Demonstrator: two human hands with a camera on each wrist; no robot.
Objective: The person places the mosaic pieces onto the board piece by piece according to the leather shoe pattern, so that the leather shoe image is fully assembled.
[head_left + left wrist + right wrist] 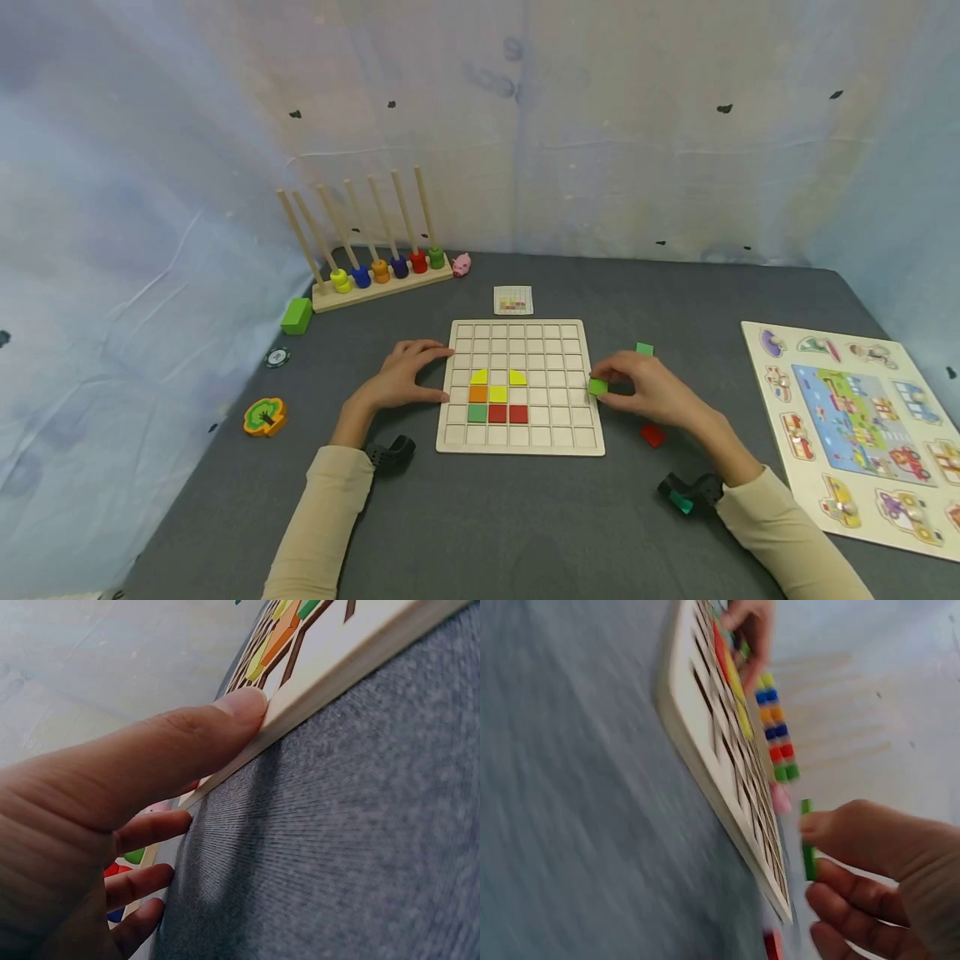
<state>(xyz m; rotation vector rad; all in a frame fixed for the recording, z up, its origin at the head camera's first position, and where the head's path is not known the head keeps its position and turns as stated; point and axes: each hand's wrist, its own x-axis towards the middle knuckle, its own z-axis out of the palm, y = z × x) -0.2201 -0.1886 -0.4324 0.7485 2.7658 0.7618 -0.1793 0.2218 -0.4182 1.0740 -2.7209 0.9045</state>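
A pale wooden grid board [555, 438] lies in the middle of the table, with yellow, orange, green and red tiles [498, 413] in some of its squares. My left hand [401, 377] touches the board's left edge. In the left wrist view its thumb [244, 705] lies on the rim, the fingers reaching along the side. Between thumb and fingers, my right hand [648, 387] pinches a light green tile [597, 387] at the board's right edge. The right wrist view shows this tile [808, 840] edge-on, raised off the table.
Behind the board lies a small pattern card [513, 300]. A green tile [644, 348] and a red tile [652, 435] lie around the right hand. A picture puzzle [810, 400] is at right; a peg bead rack [382, 289], pink pig [461, 264], green block [297, 317] and tree piece [265, 416] are at left.
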